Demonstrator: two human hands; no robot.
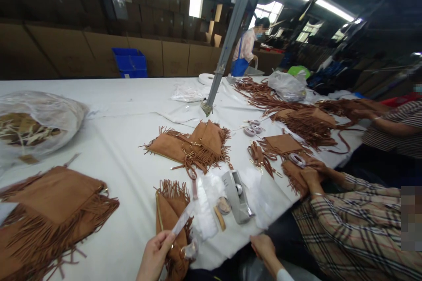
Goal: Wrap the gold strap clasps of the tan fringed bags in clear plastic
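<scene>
My left hand (155, 252) pinches the lower end of a thin whitish strip (183, 219), which slants up to the right toward a brown strap end. Beside and partly under that hand lies a brown fringed suede bag (165, 210) with a gold zip, a bit of clear plastic wrap (190, 250) at its lower side. At the table's front edge is my right hand (263, 247), its fingers curled closed; whatever they hold, if anything, is hidden. Between and beyond the hands stand a grey tape dispenser (235, 197), a tape roll (223, 205) and a small tan curved piece (219, 218).
More fringed bags lie mid-table (206, 140) and at left (62, 193). A filled plastic bag (42, 118) rests at far left. A metal post (227, 35) rises from the white table (125, 96). At right, a co-worker's hands (313, 175) handle a bag.
</scene>
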